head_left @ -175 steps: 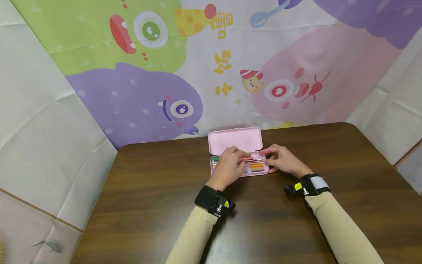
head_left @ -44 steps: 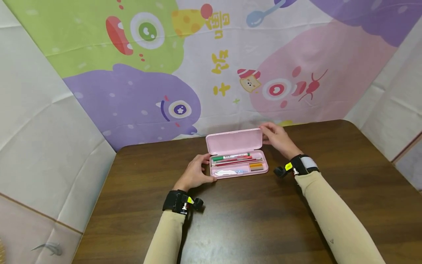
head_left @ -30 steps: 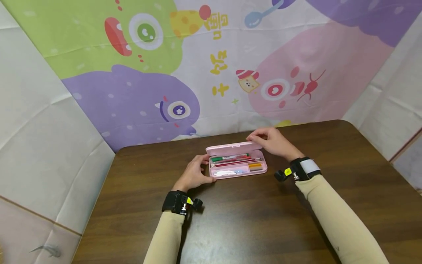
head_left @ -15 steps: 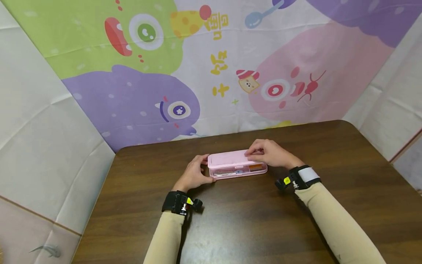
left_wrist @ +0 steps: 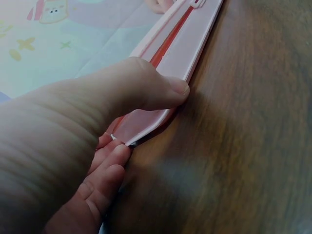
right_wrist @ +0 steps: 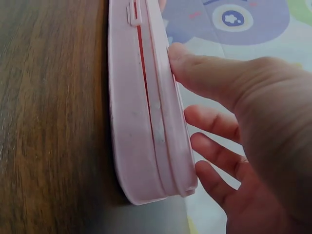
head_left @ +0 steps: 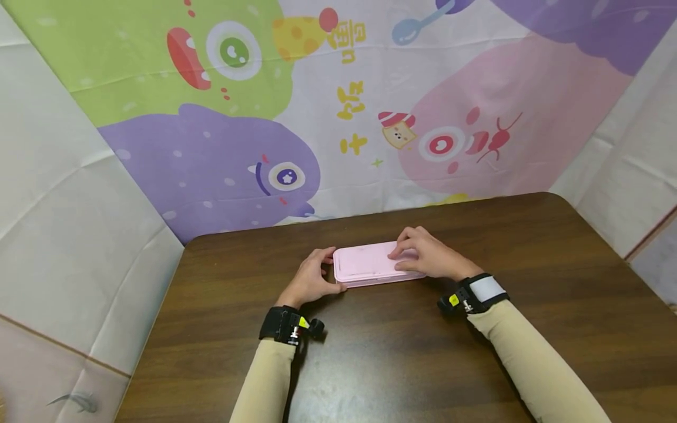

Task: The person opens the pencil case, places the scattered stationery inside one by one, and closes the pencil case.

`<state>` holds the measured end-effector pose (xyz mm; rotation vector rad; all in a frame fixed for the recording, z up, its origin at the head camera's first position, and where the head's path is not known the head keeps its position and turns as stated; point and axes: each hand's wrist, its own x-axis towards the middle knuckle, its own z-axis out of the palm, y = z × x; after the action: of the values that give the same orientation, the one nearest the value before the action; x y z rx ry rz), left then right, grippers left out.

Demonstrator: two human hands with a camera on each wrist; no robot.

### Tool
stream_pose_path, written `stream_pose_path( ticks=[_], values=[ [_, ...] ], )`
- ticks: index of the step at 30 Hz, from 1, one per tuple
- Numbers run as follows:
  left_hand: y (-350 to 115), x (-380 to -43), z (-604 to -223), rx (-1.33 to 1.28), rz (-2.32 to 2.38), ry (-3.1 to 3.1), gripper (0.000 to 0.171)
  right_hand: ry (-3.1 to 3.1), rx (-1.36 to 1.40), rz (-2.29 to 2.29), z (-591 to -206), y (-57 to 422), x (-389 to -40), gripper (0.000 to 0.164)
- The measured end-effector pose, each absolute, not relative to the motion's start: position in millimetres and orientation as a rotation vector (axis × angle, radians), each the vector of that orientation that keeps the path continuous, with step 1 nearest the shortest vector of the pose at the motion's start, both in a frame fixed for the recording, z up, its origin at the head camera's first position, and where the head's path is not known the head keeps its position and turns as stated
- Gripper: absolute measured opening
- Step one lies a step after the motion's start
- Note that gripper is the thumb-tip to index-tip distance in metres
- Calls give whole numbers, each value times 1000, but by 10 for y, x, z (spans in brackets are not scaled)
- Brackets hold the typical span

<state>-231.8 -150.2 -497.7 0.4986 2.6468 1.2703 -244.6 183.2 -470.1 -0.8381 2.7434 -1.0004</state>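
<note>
A pink pencil case (head_left: 365, 262) lies on the wooden table with its lid down over the base. In both wrist views a thin reddish gap runs along the seam by the small front latch (right_wrist: 134, 13). My left hand (head_left: 311, 279) holds the case's left end, thumb (left_wrist: 168, 92) on the front side and fingers round the back corner. My right hand (head_left: 429, 254) rests on the right part of the lid, thumb and fingertips touching its top (right_wrist: 168, 73). The pens and other contents are hidden under the lid.
Brown tabletop (head_left: 370, 352) stretches in front of the case and to both sides. Close behind the table's back edge hangs a cartoon-printed cloth (head_left: 338, 194). Black camera straps (head_left: 277, 323) circle both wrists.
The lid, upright earlier, has swung forward and down over the contents with my right hand on it. My left hand, earlier over the contents, moved to the case's left end and stayed there.
</note>
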Motion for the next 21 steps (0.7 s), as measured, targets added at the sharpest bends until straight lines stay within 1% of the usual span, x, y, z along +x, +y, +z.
stream_pose_path(
  ticks=[8,14,18,21],
  values=[
    [-1534,-2304,-4949,482,1259,2641,102,2744,-879,-949,-4727,1792,-2489,26],
    [-1518,-2325,-5025,507,1249,2661,102,2768,-905,-953,-4768,1811,-2467,26],
    [-1515,-2358,-5088,588,1235,2689,102,2794,-898,-964,-4823,1837,-2437,26],
    [-1531,-2397,-5150,664,1205,2704,108,2810,-881,-964,-4819,1844,-2408,26]
  ],
)
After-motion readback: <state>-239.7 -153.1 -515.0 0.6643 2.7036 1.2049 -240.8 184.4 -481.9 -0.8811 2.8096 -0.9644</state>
